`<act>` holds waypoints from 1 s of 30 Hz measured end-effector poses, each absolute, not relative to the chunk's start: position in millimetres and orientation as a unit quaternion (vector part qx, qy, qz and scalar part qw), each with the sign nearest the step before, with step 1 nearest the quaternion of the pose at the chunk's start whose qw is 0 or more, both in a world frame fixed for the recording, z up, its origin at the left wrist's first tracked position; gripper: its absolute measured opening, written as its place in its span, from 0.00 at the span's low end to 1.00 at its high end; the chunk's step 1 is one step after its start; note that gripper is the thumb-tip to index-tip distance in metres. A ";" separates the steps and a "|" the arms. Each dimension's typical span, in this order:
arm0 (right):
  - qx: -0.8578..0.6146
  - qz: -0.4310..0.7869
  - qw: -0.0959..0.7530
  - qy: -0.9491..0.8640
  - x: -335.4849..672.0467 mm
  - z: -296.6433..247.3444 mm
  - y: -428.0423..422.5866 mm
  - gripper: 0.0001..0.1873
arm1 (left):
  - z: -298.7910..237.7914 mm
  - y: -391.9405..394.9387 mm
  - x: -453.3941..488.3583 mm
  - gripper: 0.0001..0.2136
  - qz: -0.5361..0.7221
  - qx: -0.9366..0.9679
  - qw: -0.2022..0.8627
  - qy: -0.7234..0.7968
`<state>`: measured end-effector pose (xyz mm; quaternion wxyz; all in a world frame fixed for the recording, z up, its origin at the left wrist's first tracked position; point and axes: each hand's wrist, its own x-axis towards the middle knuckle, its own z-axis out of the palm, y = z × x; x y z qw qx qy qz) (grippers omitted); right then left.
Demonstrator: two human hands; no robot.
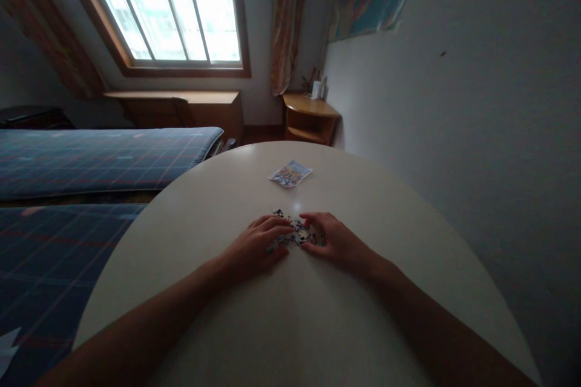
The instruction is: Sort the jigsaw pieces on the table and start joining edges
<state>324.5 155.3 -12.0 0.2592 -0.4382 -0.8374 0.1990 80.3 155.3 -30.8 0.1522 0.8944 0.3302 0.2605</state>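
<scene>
A small heap of jigsaw puzzle pieces (300, 233) lies on the pale round table (290, 308), between my two hands. My left hand (262, 242) rests over the heap's left side, palm down, with its fingers stretched out and partly covering pieces. From the right, my right hand (330, 238) curves around the heap, its thumb and fingers apart with pieces in the gap. Neither hand visibly grips a piece. Beyond the heap lies a small flat picture sheet or packet (291, 173) with a colourful print.
Left of the table are plaid-covered cushions or mattresses (104, 160). A wooden desk (213, 100) stands below the window (172, 6). A corner shelf (313, 107) with small items is behind the table. The white wall (454, 133) runs along the right.
</scene>
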 end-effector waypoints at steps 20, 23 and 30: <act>-0.458 0.233 0.306 -0.801 333.3 -12.0 158.7 0.12 | -28.6 157.2 80.8 0.12 0.262 0.882 0.125 0.371; -0.485 0.220 0.326 -0.781 336.0 -15.3 163.6 0.11 | -27.4 153.0 83.2 0.14 0.247 0.897 0.129 0.342; -0.514 0.182 0.299 -0.783 341.3 -4.1 159.0 0.13 | -31.0 148.8 83.1 0.24 0.195 0.901 0.095 0.375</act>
